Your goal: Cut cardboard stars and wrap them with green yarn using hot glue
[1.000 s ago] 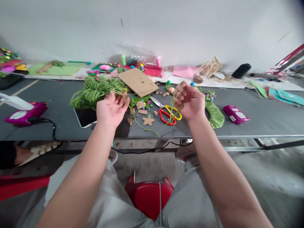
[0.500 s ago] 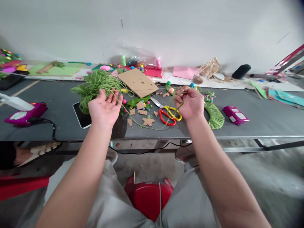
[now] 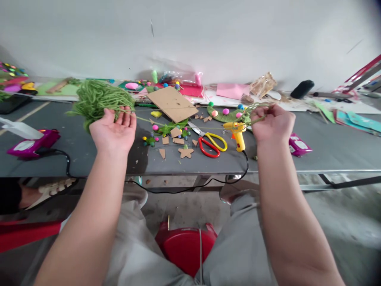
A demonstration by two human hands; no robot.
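My left hand point(image 3: 114, 129) is turned palm up, fingers curled on the edge of a loose bundle of green yarn point(image 3: 102, 97). My right hand point(image 3: 275, 123) is closed on several strands of the same yarn. Thin strands stretch across the table between the hands. Just left of my right hand stands a yellow glue gun point(image 3: 239, 137) with a black cord. Between the hands lie scissors point(image 3: 212, 145) with red and yellow handles, a cardboard star point(image 3: 186, 152) and small cardboard scraps point(image 3: 178, 141). Behind the glue gun is a green wrapped ring point(image 3: 222, 115) with pompoms, partly hidden.
A brown cardboard sheet point(image 3: 172, 104) lies behind the scraps. Purple packs sit at left point(image 3: 34, 143) and right point(image 3: 299, 145). The black cord point(image 3: 184, 191) hangs below the table's front edge. A red stool point(image 3: 186, 250) is between my knees; another person's foot point(image 3: 44, 192) shows at left.
My hands have moved apart, the left with the yarn bundle to the left, the right to the right. The sagging strand is now drawn nearly straight, and the glue gun has come into view.
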